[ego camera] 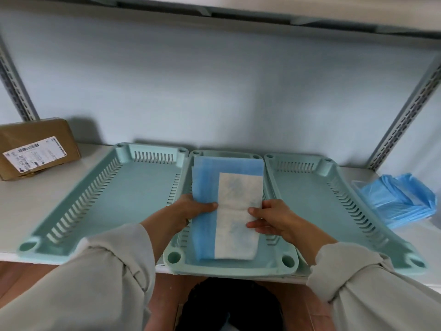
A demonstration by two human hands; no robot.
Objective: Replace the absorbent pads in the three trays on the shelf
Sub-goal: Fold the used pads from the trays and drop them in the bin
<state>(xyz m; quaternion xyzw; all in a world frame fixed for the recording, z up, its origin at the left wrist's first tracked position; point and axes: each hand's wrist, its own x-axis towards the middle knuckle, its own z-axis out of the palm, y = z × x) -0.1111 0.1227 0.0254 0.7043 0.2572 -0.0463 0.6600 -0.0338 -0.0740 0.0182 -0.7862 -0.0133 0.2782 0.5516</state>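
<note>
Three pale green trays sit side by side on the white shelf (35, 211). A folded blue-and-white absorbent pad (226, 206) lies lengthwise in the middle tray (229, 268). The left hand (191, 211) grips its left edge at 9 o'clock, fingers curled under and thumb on top; the right hand (269, 218) pinches its right edge at 3 o'clock. The left tray (95, 244) and right tray (358, 247) hold nothing. A stack of blue pads (401, 199) rests at 3 o'clock of the right tray, a cardboard box (35, 146) at 10 o'clock.
</note>
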